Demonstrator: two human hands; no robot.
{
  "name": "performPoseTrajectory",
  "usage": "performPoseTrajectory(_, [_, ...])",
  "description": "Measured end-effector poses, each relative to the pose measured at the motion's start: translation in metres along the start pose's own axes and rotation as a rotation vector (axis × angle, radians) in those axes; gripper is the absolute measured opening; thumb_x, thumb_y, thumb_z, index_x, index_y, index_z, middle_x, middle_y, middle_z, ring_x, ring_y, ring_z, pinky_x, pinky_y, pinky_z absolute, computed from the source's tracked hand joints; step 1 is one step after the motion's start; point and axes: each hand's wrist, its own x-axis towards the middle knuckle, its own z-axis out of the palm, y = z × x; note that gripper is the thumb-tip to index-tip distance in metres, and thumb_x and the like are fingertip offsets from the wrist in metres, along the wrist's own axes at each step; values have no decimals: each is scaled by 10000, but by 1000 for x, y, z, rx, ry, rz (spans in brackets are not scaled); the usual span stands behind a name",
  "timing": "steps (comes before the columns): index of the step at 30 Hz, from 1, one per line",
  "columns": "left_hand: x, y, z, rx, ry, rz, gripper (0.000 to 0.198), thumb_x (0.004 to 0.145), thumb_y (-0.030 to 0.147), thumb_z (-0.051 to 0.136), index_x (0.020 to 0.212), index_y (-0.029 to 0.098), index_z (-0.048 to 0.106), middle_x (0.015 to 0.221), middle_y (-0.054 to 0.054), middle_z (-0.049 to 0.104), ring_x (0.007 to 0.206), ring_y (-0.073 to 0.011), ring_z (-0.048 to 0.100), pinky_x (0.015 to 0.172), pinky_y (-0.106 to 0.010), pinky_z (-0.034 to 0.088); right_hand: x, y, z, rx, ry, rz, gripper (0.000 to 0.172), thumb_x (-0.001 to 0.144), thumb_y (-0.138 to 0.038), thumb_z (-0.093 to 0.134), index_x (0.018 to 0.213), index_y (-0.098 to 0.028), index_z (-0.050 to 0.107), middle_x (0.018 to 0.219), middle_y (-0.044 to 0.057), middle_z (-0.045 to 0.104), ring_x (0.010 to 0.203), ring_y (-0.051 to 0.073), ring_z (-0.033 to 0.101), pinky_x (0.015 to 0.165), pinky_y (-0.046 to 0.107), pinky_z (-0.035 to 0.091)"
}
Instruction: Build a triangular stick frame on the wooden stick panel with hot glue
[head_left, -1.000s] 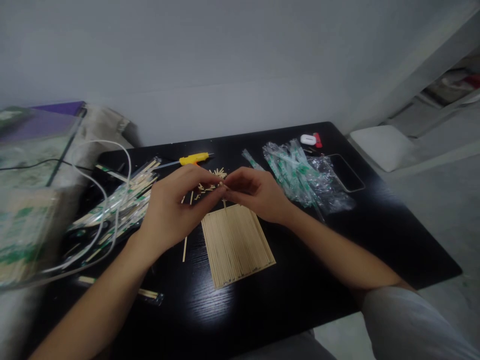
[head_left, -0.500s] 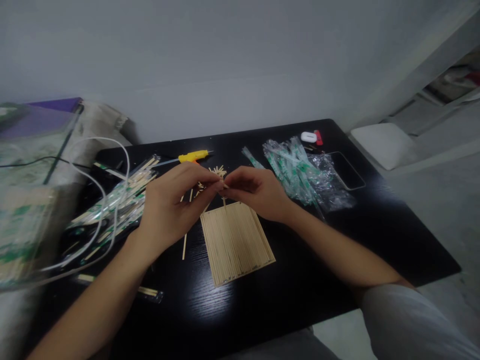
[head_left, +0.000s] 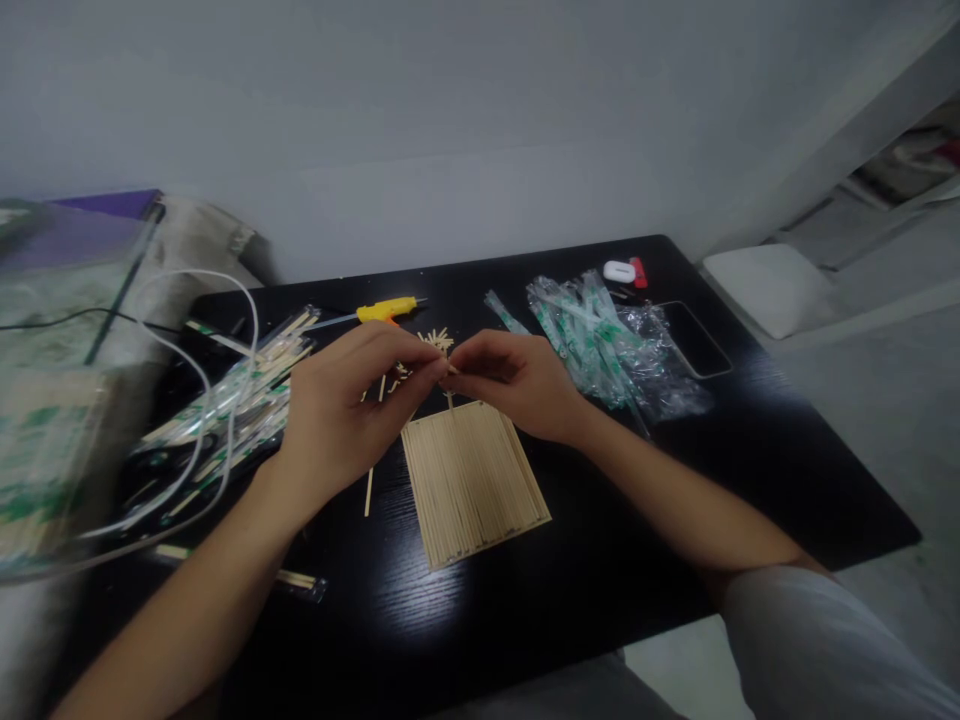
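My left hand (head_left: 341, 405) and my right hand (head_left: 521, 385) meet fingertip to fingertip above the far edge of a square panel of side-by-side wooden sticks (head_left: 476, 485). Both hands are closed in a pinch on a thin wooden stick (head_left: 450, 402), whose lower part shows below the fingers; its upper part is hidden by them. Just behind the fingertips lies a heap of short cut stick pieces (head_left: 436, 340), partly covered by my hands. A single loose stick (head_left: 369, 490) rests on the table left of the panel.
Wrapped chopsticks (head_left: 240, 400) lie at the left under a white cable (head_left: 251, 300). A yellow glue gun (head_left: 386, 309) is at the back. To the right are torn plastic wrappers (head_left: 589, 340), a phone (head_left: 701, 340) and a small white case (head_left: 619, 272). The black table's (head_left: 585, 580) right edge borders the floor.
My hands stay pinched together in almost the same place. The part of the stick showing below the fingers has shifted very slightly; the panel has not moved on the table.
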Motion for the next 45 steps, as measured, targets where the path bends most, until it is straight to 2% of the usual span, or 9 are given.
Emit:
performPoseTrajectory(13, [0, 4, 0, 6, -10, -53, 96, 977, 296, 656, 915, 276, 727, 903, -16, 770, 811, -195, 721, 722, -370, 601, 0, -3, -1, -51, 6, 1, 266, 849, -434, 819, 920, -187, 747, 870, 15, 757, 814, 156, 706, 793, 313, 589])
performPoseTrajectory(20, [0, 3, -1, 11, -12, -45, 80, 971, 285, 667, 925, 278, 732, 906, -8, 769, 814, -189, 716, 752, -367, 589, 0, -1, 0, -49, 4, -36, 228, 856, -395, 822, 912, -187, 747, 865, 6, 753, 800, 147, 703, 783, 301, 584])
performPoseTrajectory(35, [-1, -2, 1, 0, -16, -42, 81, 977, 273, 665, 947, 275, 741, 933, -13, 775, 837, -190, 717, 742, -358, 572, 0, 0, -1, -51, 16, -12, 247, 841, -416, 832, 927, -198, 754, 884, 7, 769, 820, 149, 719, 800, 310, 599])
performPoseTrajectory(45, [0, 1, -2, 21, -11, -31, 81, 980, 257, 656, 969, 279, 733, 926, 6, 770, 826, -174, 701, 753, -342, 554, 0, -1, -1, -31, 3, -19, 178, 872, -348, 806, 958, -197, 769, 908, 8, 777, 836, 136, 719, 815, 284, 598])
